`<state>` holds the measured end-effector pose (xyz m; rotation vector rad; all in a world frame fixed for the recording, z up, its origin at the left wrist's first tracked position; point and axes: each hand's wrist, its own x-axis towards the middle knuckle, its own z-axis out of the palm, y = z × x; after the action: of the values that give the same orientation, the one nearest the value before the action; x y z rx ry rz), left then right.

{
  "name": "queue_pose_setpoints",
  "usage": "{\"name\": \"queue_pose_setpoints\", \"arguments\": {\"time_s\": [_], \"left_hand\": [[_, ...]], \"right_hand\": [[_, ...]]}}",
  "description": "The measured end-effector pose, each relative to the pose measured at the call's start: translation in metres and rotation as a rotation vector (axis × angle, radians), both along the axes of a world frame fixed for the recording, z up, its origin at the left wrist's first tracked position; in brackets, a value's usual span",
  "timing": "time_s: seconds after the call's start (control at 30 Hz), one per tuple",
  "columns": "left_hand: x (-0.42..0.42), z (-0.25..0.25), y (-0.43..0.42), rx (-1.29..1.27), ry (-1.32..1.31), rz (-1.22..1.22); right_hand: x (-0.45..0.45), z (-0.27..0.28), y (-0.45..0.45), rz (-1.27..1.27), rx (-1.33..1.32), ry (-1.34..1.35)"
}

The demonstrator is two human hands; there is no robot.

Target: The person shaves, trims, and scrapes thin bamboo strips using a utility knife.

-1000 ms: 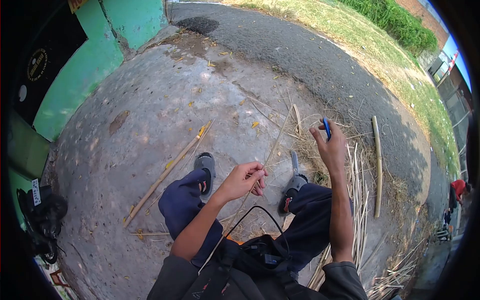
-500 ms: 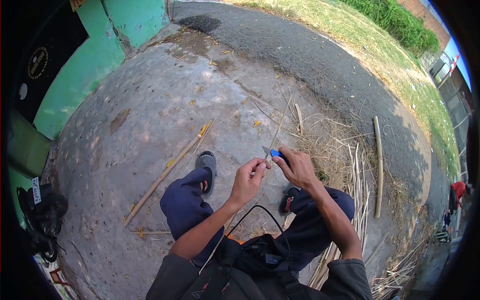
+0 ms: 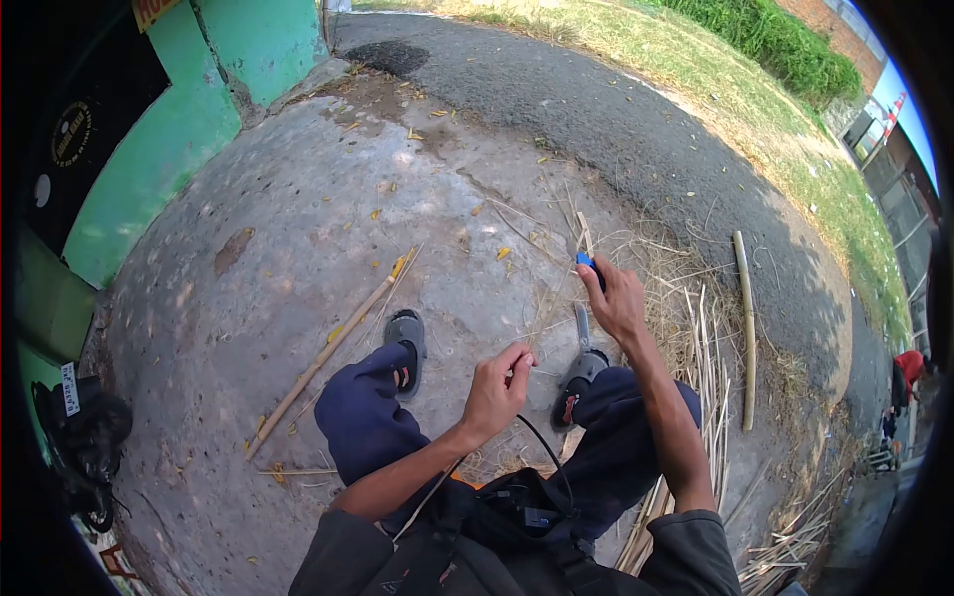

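Note:
My left hand [image 3: 500, 390] is closed in a pinch on a thin bamboo strip [image 3: 435, 489], whose tail slants down past my left forearm toward my lap. Beyond the fingertips the strip runs up and away, hard to make out against the ground. My right hand [image 3: 618, 301] grips a small knife with a blue handle [image 3: 584, 261], farther out and to the right of the left hand. The knife's blade is hard to see against the straw-coloured litter. Beneath the right hand, by my right sandal [image 3: 579, 382], lies a flat grey blade-like piece [image 3: 581, 323].
Split bamboo strips [image 3: 708, 382] lie along my right leg, with fine shavings [image 3: 661, 268] beyond. One bamboo pole [image 3: 745, 328] rests at the right, another [image 3: 323, 358] at the left. A green wall [image 3: 149, 189] and motorcycle [image 3: 89, 437] stand left. A person in red [image 3: 906, 366] is far right.
My right hand has moved up and away from my left hand with the knife, along the strip's direction. The left hand has shifted slightly down, still pinching the strip. The grey piece has come into view.

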<state>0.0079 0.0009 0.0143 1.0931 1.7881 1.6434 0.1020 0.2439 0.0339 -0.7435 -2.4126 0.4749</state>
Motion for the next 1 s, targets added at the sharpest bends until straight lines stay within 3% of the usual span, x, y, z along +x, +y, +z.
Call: {"name": "queue_pose_setpoints", "arguments": {"time_s": [0.1,0.17,0.2,0.27,0.33,0.4,0.53,0.6,0.83,0.93,1.0], "left_hand": [[0.016,0.012,-0.018,-0.058,0.049,-0.145],[0.017,0.009,-0.024,-0.069,0.003,-0.174],[0.015,0.008,-0.027,-0.083,-0.051,-0.194],[0.003,0.014,-0.03,-0.146,-0.03,-0.175],[0.0,0.016,-0.029,-0.223,-0.012,-0.17],[-0.001,0.016,-0.028,-0.191,0.048,-0.164],[-0.003,0.025,-0.026,-0.232,0.111,-0.18],[-0.003,0.029,-0.025,-0.162,0.112,-0.162],[0.001,0.039,-0.024,-0.14,0.141,-0.132],[0.005,0.045,-0.031,-0.23,0.057,-0.189],[0.006,0.034,-0.037,-0.273,-0.167,-0.243]], "right_hand": [[0.02,-0.013,0.079,-0.184,-0.05,0.002],[0.032,-0.034,0.121,-0.294,-0.563,0.333],[0.032,-0.025,0.113,-0.283,-0.562,0.332],[0.038,0.017,0.076,-0.146,-1.083,0.565],[0.031,0.036,0.035,-0.015,-1.076,0.582],[0.021,0.044,0.008,0.115,-1.0,0.38],[0.017,0.033,0.0,0.158,-0.938,0.352],[0.022,0.039,0.006,0.124,-1.116,0.465],[0.04,0.036,0.014,0.128,-1.065,0.517],[0.046,0.036,0.015,0.085,-1.043,0.543],[0.051,0.038,0.017,0.079,-1.044,0.549]]}}
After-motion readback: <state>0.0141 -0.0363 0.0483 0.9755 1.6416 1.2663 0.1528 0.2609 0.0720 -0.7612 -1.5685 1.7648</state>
